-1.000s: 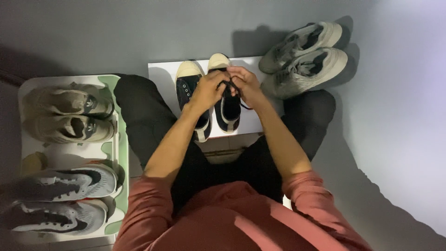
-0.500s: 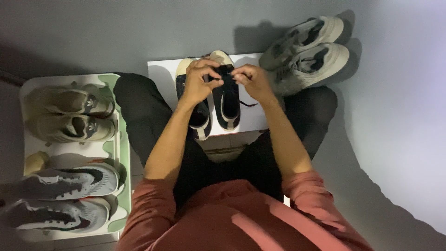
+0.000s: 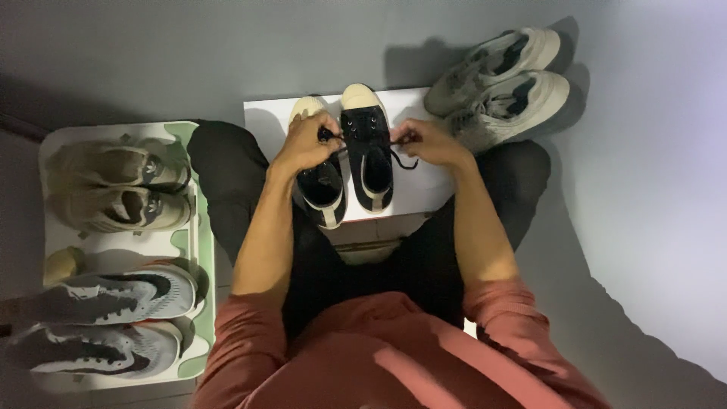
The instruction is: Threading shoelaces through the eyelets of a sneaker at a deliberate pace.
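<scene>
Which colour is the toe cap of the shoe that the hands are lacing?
Cream toe cap, best in head view.

A pair of black canvas lace-up sneakers with cream rubber toe caps is lying side by side, soles down, on a white rectangular box lid (image 3: 424, 189), toes pointing away from the wearer of the camera. The right-hand black sneaker (image 3: 368, 148) is sitting slightly farther forward, its cream lining showing through the open collar; a thin black lace (image 3: 403, 160) is trailing off its right side onto the lid. The left-hand black sneaker (image 3: 322, 178) is lying just beside it, touching along the inner edge, its toe cap partly hidden and its heel overhanging the lid's near edge.
</scene>
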